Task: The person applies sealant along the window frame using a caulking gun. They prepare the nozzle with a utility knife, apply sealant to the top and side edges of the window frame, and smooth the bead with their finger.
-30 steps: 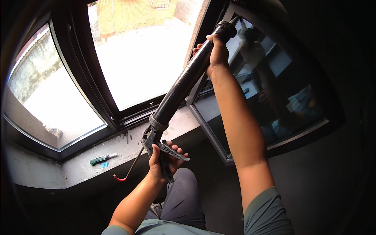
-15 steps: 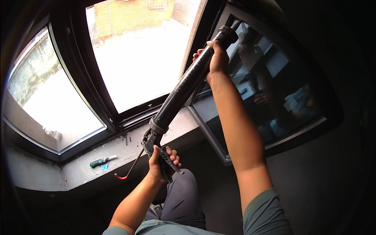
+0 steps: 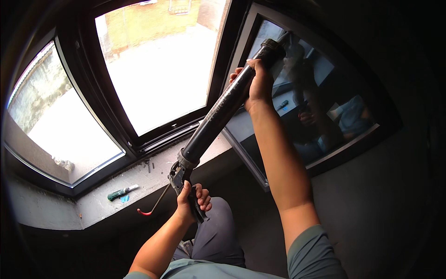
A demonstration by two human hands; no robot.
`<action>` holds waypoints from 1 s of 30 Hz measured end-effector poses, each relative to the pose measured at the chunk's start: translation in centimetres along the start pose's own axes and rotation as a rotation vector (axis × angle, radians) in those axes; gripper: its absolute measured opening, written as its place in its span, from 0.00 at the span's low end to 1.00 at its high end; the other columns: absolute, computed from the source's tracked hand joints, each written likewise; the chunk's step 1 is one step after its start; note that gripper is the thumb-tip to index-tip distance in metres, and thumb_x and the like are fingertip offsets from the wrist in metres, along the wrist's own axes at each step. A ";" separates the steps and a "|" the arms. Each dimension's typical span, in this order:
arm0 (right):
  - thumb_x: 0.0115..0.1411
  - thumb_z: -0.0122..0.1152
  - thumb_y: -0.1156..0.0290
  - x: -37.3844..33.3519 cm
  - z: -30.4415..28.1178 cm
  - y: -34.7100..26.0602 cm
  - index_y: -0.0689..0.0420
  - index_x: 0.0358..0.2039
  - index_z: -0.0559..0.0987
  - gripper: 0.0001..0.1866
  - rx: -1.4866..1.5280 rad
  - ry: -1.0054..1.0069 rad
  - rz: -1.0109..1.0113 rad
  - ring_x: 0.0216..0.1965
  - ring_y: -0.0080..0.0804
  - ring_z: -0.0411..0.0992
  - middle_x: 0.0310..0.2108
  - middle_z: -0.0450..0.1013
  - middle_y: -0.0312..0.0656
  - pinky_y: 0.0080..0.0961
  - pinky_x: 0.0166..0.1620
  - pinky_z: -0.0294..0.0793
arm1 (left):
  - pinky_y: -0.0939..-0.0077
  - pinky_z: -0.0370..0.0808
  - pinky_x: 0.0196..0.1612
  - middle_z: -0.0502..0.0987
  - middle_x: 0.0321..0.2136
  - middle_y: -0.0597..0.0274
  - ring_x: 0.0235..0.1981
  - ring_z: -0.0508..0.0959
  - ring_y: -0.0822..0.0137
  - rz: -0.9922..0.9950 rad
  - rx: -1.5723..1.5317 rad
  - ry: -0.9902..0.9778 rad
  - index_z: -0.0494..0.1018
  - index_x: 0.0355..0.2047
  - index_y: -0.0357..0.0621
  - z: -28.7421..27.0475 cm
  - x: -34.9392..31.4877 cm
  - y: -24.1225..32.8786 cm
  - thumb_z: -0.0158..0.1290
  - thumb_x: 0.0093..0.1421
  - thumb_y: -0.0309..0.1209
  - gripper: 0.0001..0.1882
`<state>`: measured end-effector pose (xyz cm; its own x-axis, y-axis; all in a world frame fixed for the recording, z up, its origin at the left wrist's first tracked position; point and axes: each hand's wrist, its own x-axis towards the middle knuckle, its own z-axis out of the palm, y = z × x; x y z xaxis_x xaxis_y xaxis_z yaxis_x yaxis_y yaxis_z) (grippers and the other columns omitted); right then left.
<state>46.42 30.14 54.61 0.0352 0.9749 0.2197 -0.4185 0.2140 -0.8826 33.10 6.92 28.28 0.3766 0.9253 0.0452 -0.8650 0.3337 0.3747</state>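
A long black caulking gun (image 3: 214, 119) slants across the view, its front end up and to the right over the open window sash. My left hand (image 3: 191, 203) is closed round its handle and trigger, with the trigger lever squeezed close to the grip. Higher up, my right hand (image 3: 258, 86) wraps the barrel from below, just behind the front collar (image 3: 270, 45). From the gun's back end a thin rod (image 3: 160, 201) with a red hooked tip sticks out toward the lower left. The nozzle end is dark and hard to make out.
Below the black window frame (image 3: 88, 100) runs a grey sill (image 3: 162, 174). On it lie a green-handled tool (image 3: 120, 193), a blue scrap (image 3: 125, 199) and small dark bits. A glass sash (image 3: 320, 111) stands swung inward on the right, showing reflections. My bent knee (image 3: 216, 232) is below.
My left fingers have drawn the trigger lever in toward the grip. The gun's front end and my right hand have shifted slightly down and right; the whole view has shifted a little.
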 end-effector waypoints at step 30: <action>0.57 0.63 0.56 -12.9 -9.1 -5.8 0.58 0.41 0.71 0.22 0.114 0.111 -0.082 0.29 0.38 0.78 0.29 0.74 0.44 0.35 0.36 0.80 | 0.69 0.75 0.37 0.77 0.31 0.64 0.33 0.77 0.66 -0.189 0.185 0.160 0.75 0.39 0.48 0.6 -8.8 -7.6 0.47 0.66 0.67 0.32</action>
<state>56.68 16.91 53.09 0.1707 0.9567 0.2359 -0.5103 0.2906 -0.8094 36.55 -3.88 25.63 0.4552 0.8716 -0.1816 -0.7041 0.4773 0.5258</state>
